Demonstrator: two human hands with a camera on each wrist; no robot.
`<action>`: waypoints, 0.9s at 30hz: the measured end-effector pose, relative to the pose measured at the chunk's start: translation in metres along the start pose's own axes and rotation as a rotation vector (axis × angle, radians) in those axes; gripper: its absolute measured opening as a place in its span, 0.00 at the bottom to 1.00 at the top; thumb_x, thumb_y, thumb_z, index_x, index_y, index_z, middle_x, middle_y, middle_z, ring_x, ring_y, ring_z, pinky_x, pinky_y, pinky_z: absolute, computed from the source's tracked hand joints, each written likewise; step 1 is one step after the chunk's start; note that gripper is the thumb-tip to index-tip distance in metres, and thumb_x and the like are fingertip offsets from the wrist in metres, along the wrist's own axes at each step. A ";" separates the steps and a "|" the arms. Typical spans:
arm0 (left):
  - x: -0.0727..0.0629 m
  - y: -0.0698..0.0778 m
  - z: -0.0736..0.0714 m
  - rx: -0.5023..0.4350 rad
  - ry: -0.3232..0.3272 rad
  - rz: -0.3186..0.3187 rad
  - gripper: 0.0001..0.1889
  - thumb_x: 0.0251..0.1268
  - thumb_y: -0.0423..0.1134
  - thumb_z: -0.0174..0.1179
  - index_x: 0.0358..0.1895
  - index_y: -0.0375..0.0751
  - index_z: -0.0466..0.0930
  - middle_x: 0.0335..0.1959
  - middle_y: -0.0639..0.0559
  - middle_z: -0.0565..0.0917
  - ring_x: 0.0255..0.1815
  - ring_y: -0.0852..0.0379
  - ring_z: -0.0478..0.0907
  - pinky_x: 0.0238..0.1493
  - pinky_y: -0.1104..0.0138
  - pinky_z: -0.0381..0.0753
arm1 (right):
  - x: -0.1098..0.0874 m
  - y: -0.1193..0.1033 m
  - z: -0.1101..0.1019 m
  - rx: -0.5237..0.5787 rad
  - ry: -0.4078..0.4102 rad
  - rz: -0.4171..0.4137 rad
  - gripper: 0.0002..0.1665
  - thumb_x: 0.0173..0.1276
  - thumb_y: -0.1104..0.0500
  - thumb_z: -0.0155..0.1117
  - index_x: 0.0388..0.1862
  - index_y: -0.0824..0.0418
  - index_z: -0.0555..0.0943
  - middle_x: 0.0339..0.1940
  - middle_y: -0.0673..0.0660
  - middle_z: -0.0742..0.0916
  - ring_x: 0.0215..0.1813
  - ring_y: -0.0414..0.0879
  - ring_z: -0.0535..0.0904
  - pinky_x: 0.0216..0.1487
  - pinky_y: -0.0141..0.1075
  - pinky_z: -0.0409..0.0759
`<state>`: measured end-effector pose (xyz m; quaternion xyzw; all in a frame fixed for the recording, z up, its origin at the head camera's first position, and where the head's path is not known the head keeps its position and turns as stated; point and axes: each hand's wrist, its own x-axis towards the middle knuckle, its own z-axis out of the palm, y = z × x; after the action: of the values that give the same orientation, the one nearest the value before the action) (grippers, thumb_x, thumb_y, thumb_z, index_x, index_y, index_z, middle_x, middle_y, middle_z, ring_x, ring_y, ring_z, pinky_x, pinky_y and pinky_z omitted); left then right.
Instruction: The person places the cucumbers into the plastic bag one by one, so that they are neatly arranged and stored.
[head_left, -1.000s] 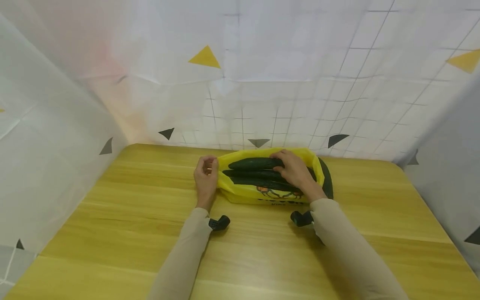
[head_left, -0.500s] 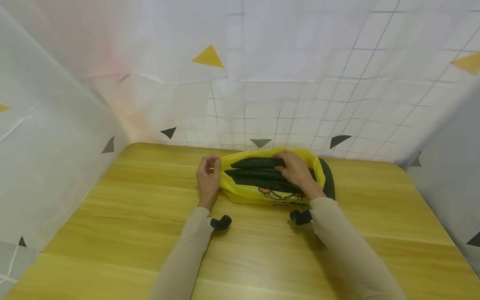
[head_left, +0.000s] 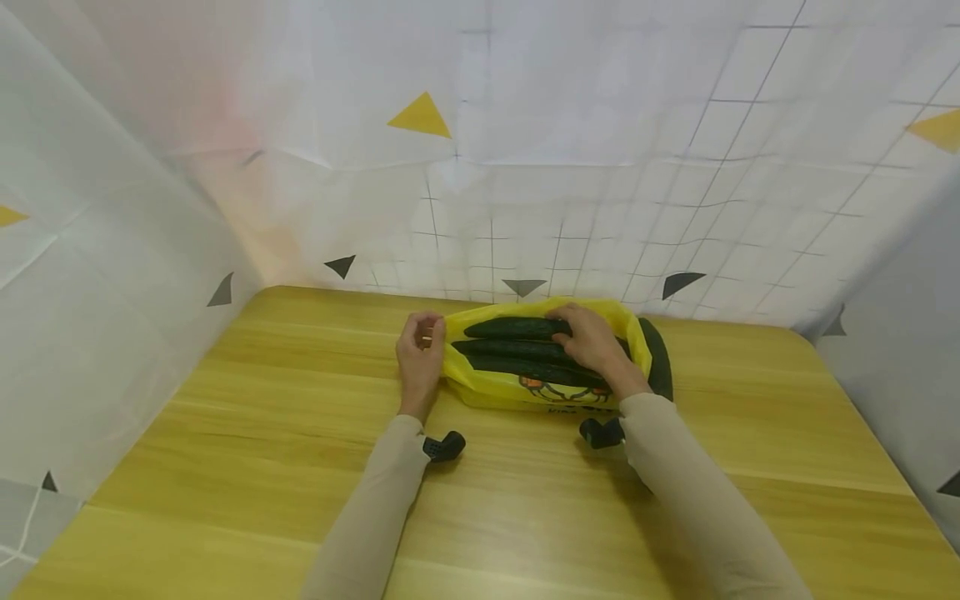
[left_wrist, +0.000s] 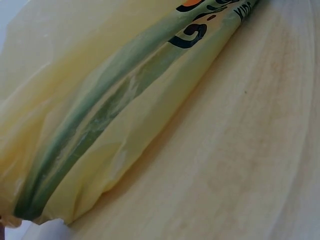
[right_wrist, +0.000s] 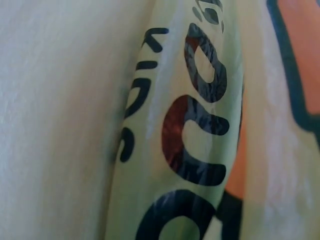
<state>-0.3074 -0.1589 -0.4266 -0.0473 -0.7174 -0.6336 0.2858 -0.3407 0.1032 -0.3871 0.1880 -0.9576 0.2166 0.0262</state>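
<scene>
A yellow plastic bag (head_left: 483,390) with a printed front lies on its side near the table's back edge, its mouth spread wide. Several dark green cucumbers rest in it side by side. With curled fingers and thumb, my left hand (head_left: 420,357) pinches the bag's left rim. My right hand (head_left: 594,337) reaches into the opening and grips the rearmost cucumber (head_left: 510,327) near its right end; the fingertips are partly hidden. The left wrist view has the bag's thin wall (left_wrist: 135,120) with green showing through. Dark lettering on the bag (right_wrist: 150,165) fills the right wrist view.
Another dark green cucumber (head_left: 657,357) lies against the bag's right side, outside it. The wooden table (head_left: 262,433) ends at a pale patterned sheet (head_left: 525,208) behind. Black devices (head_left: 446,447) sit at both wrists.
The whole scene shifts slightly to the right as the head camera turns. Both hands keep their places on the bag and cucumber; nothing else visibly changes.
</scene>
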 end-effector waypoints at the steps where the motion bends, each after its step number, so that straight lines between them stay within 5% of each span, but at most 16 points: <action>1: 0.000 0.000 0.000 -0.002 -0.003 0.001 0.10 0.68 0.37 0.56 0.45 0.35 0.78 0.37 0.42 0.80 0.33 0.51 0.75 0.37 0.68 0.75 | 0.000 0.000 0.000 0.000 -0.002 -0.005 0.23 0.68 0.63 0.60 0.62 0.63 0.74 0.59 0.64 0.78 0.59 0.60 0.75 0.58 0.53 0.73; 21: 0.000 0.002 -0.002 -0.021 -0.035 -0.034 0.11 0.68 0.39 0.56 0.45 0.35 0.78 0.37 0.41 0.80 0.33 0.51 0.75 0.37 0.69 0.75 | 0.001 0.001 0.002 0.018 -0.005 -0.017 0.21 0.67 0.65 0.58 0.58 0.66 0.77 0.57 0.67 0.80 0.57 0.63 0.75 0.56 0.54 0.74; 27: 0.000 0.001 -0.002 -0.022 -0.035 -0.038 0.11 0.68 0.39 0.56 0.45 0.35 0.78 0.37 0.41 0.80 0.33 0.53 0.75 0.37 0.71 0.75 | 0.000 0.004 0.007 0.052 0.025 0.012 0.19 0.71 0.64 0.50 0.57 0.65 0.78 0.57 0.66 0.80 0.57 0.61 0.76 0.56 0.54 0.74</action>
<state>-0.3063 -0.1611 -0.4250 -0.0481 -0.7161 -0.6457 0.2606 -0.3417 0.1037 -0.3948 0.1802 -0.9524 0.2439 0.0323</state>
